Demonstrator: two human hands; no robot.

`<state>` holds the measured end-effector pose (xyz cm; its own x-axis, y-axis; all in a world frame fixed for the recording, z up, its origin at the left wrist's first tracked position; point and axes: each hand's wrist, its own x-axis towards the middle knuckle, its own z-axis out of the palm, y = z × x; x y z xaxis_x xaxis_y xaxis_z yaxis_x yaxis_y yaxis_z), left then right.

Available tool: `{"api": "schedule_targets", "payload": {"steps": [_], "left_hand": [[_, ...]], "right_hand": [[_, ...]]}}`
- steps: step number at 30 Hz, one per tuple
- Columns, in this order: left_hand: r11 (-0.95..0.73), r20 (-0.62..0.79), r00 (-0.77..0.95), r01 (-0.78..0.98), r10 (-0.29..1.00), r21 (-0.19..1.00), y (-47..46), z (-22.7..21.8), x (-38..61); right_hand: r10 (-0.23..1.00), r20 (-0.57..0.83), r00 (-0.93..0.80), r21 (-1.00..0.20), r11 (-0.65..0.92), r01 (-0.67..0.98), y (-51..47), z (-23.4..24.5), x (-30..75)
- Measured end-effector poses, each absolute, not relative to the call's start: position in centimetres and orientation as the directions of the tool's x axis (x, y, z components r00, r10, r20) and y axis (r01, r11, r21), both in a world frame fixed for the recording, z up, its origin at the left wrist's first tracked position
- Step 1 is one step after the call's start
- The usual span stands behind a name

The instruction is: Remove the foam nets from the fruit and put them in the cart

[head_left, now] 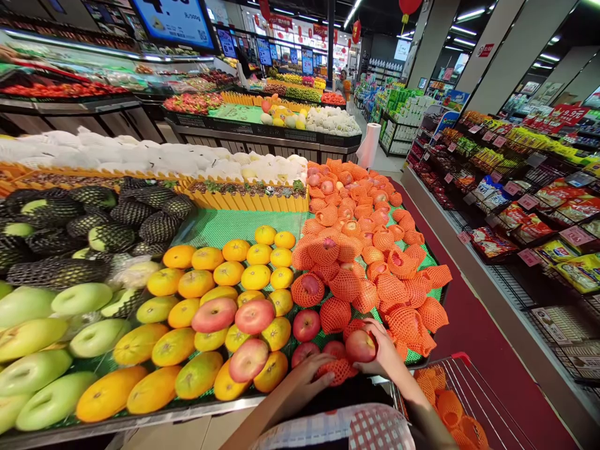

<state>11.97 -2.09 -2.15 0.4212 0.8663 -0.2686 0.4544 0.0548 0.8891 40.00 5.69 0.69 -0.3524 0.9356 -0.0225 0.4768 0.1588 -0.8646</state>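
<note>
At the front edge of the fruit stand, my right hand (385,351) is wrapped round a red apple (360,345) that has no net on it. Just to its left, my left hand (310,377) is closed on an orange foam net sleeve (338,370); whether fruit is inside it I cannot tell. A bare red apple (306,325) lies beyond my left hand, with others partly hidden behind my fingers. Many apples in orange foam nets (335,314) are heaped beyond both hands. Three bare apples, one of them a red apple (248,360), rest on top of the oranges (187,373).
Green apples (37,372) and black-netted fruit (117,212) fill the stand's left side. A yellow little fence (248,199) borders white-wrapped fruit behind. At lower right stands a wire shopping cart (473,390) holding orange nets (452,409). Snack shelves (525,200) line the right.
</note>
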Motion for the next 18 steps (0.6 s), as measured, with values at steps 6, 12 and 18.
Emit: {"api": "schedule_targets", "payload": {"steps": [6, 12, 18], "left_hand": [[0.123, -0.268, 0.362, 0.376, 0.893, 0.918, -2.3, -2.9, 12.1], [0.151, -0.276, 0.32, 0.366, 0.906, 0.918, -2.3, -2.5, 12.3], [0.124, -0.241, 0.323, 0.344, 0.915, 0.931, -2.1, -1.4, 12.5]], "right_hand": [[0.873, -0.297, -0.387, -0.857, -0.065, 0.511, 5.9, 0.6, 39.6], [0.833, -0.345, -0.432, -0.86, -0.095, 0.502, 6.5, 0.8, 39.2], [0.925, -0.238, -0.295, -0.86, -0.059, 0.507, 6.0, 0.3, 38.3]]}}
